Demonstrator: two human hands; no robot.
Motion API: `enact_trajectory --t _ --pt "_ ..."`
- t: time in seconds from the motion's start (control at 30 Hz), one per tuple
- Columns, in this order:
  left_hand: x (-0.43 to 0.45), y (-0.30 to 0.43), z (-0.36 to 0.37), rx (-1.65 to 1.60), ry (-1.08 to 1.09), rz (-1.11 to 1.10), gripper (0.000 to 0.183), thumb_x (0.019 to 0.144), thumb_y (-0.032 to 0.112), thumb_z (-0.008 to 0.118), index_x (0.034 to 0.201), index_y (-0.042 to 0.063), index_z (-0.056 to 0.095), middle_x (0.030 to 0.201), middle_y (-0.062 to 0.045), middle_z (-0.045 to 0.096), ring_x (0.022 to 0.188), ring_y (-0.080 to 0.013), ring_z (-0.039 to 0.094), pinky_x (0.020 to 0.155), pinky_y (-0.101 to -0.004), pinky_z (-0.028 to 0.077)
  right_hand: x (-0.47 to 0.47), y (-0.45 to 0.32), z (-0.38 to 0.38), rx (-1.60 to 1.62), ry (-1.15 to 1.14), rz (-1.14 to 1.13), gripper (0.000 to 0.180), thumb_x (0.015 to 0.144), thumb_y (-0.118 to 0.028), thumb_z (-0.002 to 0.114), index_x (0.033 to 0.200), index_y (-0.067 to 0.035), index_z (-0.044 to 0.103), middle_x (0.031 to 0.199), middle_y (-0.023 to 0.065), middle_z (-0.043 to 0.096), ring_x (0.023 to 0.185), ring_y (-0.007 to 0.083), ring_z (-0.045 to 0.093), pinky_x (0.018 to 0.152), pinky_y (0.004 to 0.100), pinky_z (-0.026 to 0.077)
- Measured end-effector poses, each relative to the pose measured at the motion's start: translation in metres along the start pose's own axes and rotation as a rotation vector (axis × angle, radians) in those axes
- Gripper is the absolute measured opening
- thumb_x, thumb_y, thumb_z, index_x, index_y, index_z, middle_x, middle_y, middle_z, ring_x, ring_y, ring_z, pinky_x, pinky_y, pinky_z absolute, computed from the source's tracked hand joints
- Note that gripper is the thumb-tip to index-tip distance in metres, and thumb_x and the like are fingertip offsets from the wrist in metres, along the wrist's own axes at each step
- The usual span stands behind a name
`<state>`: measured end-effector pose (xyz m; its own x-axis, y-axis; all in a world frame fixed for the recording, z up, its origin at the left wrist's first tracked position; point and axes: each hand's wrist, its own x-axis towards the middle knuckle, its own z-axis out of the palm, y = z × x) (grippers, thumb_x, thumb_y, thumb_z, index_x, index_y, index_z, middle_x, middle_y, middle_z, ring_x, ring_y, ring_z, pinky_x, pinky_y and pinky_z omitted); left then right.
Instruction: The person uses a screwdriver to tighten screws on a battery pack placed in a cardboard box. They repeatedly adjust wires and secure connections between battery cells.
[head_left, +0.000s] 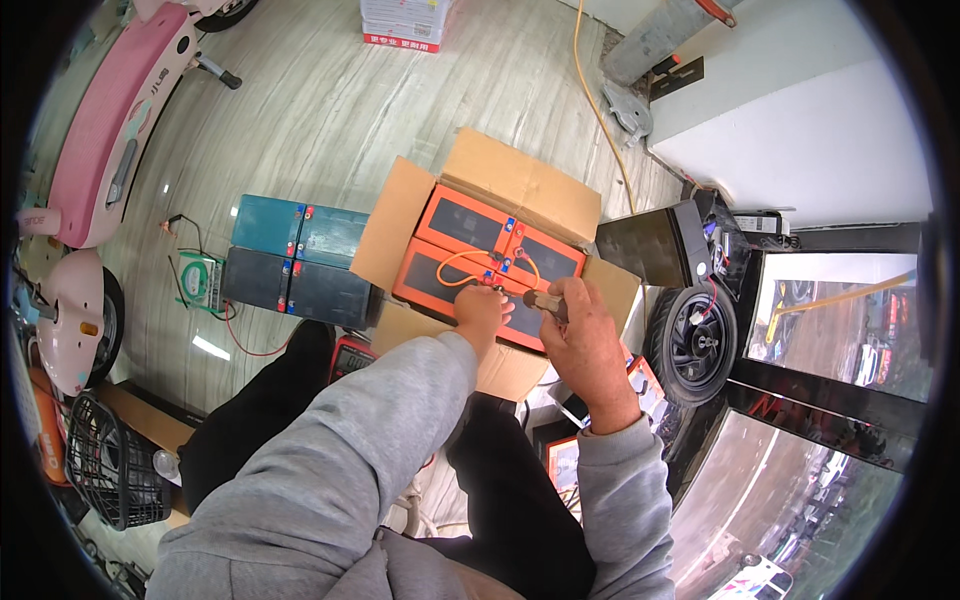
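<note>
An open cardboard box (517, 172) lies before me with several orange-and-grey batteries (463, 219) packed inside. Orange cables (442, 268) link their terminals near the middle. At the lower end of the looped cable, the fingers of my left hand (480, 313) are pinched beside a terminal; the fingertips are partly hidden. My right hand (581, 337) grips a screwdriver (547, 301) by its thick, worn brown handle. The tool lies over the batteries, pointing left towards the left fingertips. Whether its tip sits on a screw is too small to tell.
Several teal and dark batteries (259, 274) stand left of the box, near a green-framed device (199, 281) with leads. A red multimeter (351, 358) lies by my foot. To the right are a black battery (649, 244) and a wheel (694, 341). A pink scooter (120, 112) stands at far left.
</note>
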<state>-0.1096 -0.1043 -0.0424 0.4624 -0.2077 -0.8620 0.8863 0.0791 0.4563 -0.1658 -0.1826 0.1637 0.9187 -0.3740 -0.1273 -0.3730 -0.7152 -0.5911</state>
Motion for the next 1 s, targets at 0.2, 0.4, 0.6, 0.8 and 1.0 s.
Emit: enact_trajectory --t 0.2,0.4,0.6,0.8,1.0 --pt "0.000 0.001 -0.002 -0.055 0.031 -0.009 0.006 0.097 0.004 0.057 0.102 0.001 0.057 0.089 -0.010 0.067 0.073 -0.0209 0.070 0.060 -0.0327 0.059 -0.002 0.008 0.001 0.015 0.007 -0.034 0.026 0.085 -0.002 0.066 0.109 -0.003 0.056 0.101 0.0193 0.059 0.086 0.0379 0.063 0.073 0.0440 0.052" --pt "-0.002 0.004 -0.003 -0.077 0.001 0.025 0.006 0.098 0.005 0.057 0.101 -0.001 0.057 0.091 -0.010 0.067 0.077 -0.0204 0.071 0.062 -0.0331 0.060 -0.001 0.006 0.000 0.018 0.003 -0.083 0.028 0.085 -0.001 0.065 0.111 -0.003 0.056 0.103 0.0196 0.059 0.088 0.0374 0.063 0.073 0.0418 0.053" --pt "-0.003 0.005 -0.003 -0.084 0.016 -0.006 0.005 0.099 0.004 0.056 0.101 -0.001 0.057 0.092 -0.011 0.067 0.077 -0.0204 0.072 0.062 -0.0332 0.060 0.002 0.000 -0.001 0.044 -0.035 -0.107 0.029 0.084 0.002 0.064 0.111 -0.002 0.056 0.105 0.0191 0.059 0.091 0.0374 0.064 0.076 0.0417 0.053" --pt "-0.005 0.006 -0.004 -0.070 -0.002 -0.013 0.008 0.098 0.003 0.056 0.106 0.001 0.056 0.096 -0.011 0.068 0.079 -0.0214 0.072 0.066 -0.0350 0.060 0.006 -0.003 0.000 0.034 -0.078 -0.178 0.027 0.081 0.007 0.060 0.106 -0.001 0.058 0.102 0.0184 0.058 0.095 0.0381 0.061 0.080 0.0443 0.052" --pt "-0.014 0.007 -0.007 -0.063 -0.017 -0.006 0.012 0.099 0.009 0.057 0.109 0.003 0.054 0.102 -0.012 0.068 0.083 -0.0217 0.071 0.072 -0.0367 0.060 0.009 -0.005 -0.002 0.041 -0.079 -0.201 0.029 0.079 0.009 0.059 0.106 -0.001 0.057 0.103 0.0180 0.058 0.096 0.0381 0.060 0.082 0.0443 0.051"
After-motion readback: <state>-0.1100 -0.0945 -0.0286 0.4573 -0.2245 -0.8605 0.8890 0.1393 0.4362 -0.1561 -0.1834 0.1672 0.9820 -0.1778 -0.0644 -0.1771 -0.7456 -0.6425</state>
